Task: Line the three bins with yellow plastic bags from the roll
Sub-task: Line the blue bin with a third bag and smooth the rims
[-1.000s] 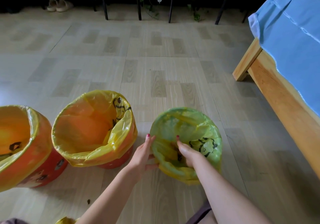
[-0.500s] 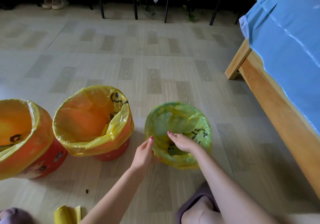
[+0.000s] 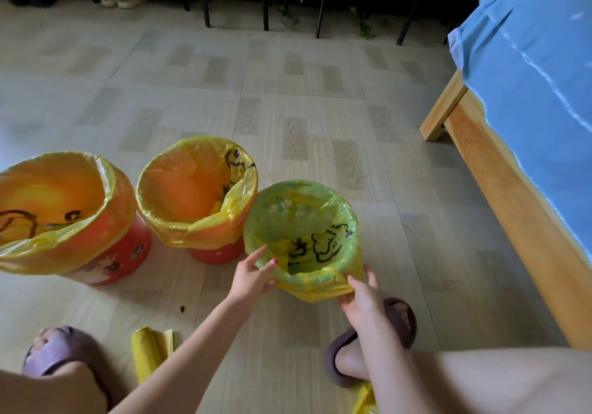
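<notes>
Your slippers [image 3: 61, 351] and bag roll [image 3: 150, 349] on the floor [image 3: 288, 93] nearest, your left hand [image 3: 253, 277] and right hand [image 3: 360, 298], fingers pinching the bag [image 3: 317, 288] folded over the green bin [image 3: 301, 212], two lined orange bins [image 3: 121, 253] left, bed [image 3: 528, 61] far right

- Left bin [image 3: 109, 253], at the left edge of the frame: red-orange, upright, lined with a yellow bag [image 3: 48, 195] folded over its rim.
- Middle bin [image 3: 214, 252], just beside it: same colour, its yellow bag [image 3: 205, 189] printed in black (a cartoon figure).
- Right bin [image 3: 301, 218], centre frame: liner [image 3: 320, 285] looks green inside, yellow at the near overhang, which both hands touch.
- Roll [image 3: 150, 352] of yellow bags lies on the floor, lower left.
</notes>
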